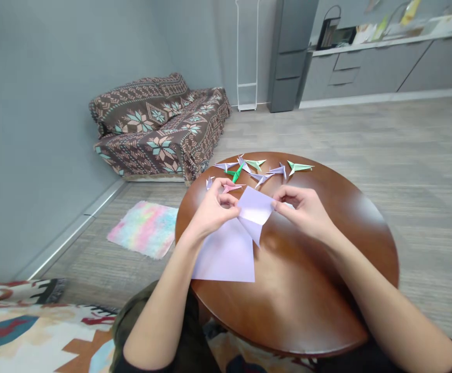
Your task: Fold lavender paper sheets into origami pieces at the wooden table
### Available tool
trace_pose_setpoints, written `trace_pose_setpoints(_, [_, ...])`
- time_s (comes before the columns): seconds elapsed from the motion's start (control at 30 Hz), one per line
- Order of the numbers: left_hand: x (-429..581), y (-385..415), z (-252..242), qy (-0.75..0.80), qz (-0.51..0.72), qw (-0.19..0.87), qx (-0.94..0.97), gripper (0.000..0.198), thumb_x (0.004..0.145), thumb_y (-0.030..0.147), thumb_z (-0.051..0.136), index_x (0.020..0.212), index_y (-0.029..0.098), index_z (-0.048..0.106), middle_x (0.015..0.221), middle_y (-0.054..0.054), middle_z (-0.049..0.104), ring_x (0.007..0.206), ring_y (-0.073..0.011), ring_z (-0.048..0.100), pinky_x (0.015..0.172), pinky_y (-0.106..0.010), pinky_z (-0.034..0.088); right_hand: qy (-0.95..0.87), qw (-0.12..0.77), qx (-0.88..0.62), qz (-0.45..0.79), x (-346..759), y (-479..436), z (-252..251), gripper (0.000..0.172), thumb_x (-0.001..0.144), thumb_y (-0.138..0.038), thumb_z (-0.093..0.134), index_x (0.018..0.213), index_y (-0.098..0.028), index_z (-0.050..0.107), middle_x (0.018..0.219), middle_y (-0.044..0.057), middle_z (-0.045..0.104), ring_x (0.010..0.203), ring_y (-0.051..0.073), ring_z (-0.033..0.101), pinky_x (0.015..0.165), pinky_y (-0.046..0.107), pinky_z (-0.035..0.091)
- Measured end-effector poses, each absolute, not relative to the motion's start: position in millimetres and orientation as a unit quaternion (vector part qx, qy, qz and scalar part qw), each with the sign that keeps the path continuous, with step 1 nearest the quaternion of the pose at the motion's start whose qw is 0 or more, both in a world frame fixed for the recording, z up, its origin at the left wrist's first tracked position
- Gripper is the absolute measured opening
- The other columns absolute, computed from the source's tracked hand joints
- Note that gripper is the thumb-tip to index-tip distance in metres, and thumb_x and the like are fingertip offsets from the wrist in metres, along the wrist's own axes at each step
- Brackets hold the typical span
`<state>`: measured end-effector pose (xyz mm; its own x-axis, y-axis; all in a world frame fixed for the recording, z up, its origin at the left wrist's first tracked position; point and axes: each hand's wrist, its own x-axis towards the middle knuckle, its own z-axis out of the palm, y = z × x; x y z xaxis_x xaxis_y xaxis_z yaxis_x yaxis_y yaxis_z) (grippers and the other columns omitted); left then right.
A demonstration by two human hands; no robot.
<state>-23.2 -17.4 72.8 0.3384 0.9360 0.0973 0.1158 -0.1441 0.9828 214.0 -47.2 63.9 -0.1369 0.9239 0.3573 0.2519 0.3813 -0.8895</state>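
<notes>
Between my two hands is a partly folded sheet of lilac origami paper (254, 206), raised above the table with a flap hanging at its lower side. My left hand (219, 204) pinches its left edge between thumb and fingers. At the right corner, my right hand (300, 208) is closed on the same paper with thumb and forefinger. Beneath my left wrist, a flat lilac sheet (228, 256) lies on the round brown table (299, 295). Beyond my hands are several folded paper figures, among them a green one (236, 172) and a pink one (232, 188).
More folded figures, lilac and pale green (299, 167), lie along the table's far side. A patterned sofa (164, 122) stands behind at the left, near a pastel fluffy mat (144, 228). Further back are a grey fridge (290, 57) and a kitchen counter (385, 65).
</notes>
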Motion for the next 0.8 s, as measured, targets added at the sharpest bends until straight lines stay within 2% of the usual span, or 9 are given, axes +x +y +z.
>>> trace_pose_setpoints(0.17, [-26.3,-17.0,72.9,0.399,0.38,0.511,0.66,0.054,0.069,0.011,0.072,0.116,0.022,0.047,0.074,0.005,0.067,0.072,-0.013,0.067,0.072,-0.025,0.047,-0.663,0.489,-0.443,0.353,212.3,-46.4,62.2,0.011,0.082,-0.025,0.068,0.074,-0.018,0.065,0.072,0.001,0.066,0.07,0.017,0.06,0.067,0.03,0.045])
trace_pose_setpoints(0.37, [-16.3,-21.7,72.3,0.391,0.345,0.531,0.668,0.053,0.071,0.012,0.069,0.117,0.023,0.046,0.08,0.003,0.069,0.067,-0.013,0.064,0.061,-0.023,0.043,-0.675,0.481,-0.431,0.357,207.9,-48.2,62.2,0.013,0.083,-0.026,0.067,0.074,-0.018,0.064,0.07,0.0,0.064,0.068,0.016,0.059,0.065,0.028,0.044])
trace_pose_setpoints(0.53, [-16.6,-20.7,70.0,0.386,0.337,0.536,0.671,0.052,0.069,0.009,0.068,0.114,0.023,0.046,0.082,0.002,0.069,0.079,-0.0167,0.069,0.064,-0.023,0.045,-0.679,0.478,-0.441,0.342,210.1,-47.4,62.9,0.012,0.083,-0.025,0.066,0.073,-0.018,0.064,0.07,0.0,0.064,0.066,0.015,0.057,0.063,0.028,0.043])
trace_pose_setpoints(0.8, [-22.1,-15.1,66.3,0.381,0.335,0.543,0.67,0.053,0.071,0.011,0.07,0.116,0.024,0.045,0.079,0.003,0.068,0.071,-0.0153,0.066,0.062,-0.023,0.043,-0.692,0.462,-0.439,0.338,210.9,-46.6,62.6,0.013,0.085,-0.024,0.064,0.073,-0.018,0.063,0.069,0.0,0.064,0.066,0.015,0.056,0.062,0.027,0.042])
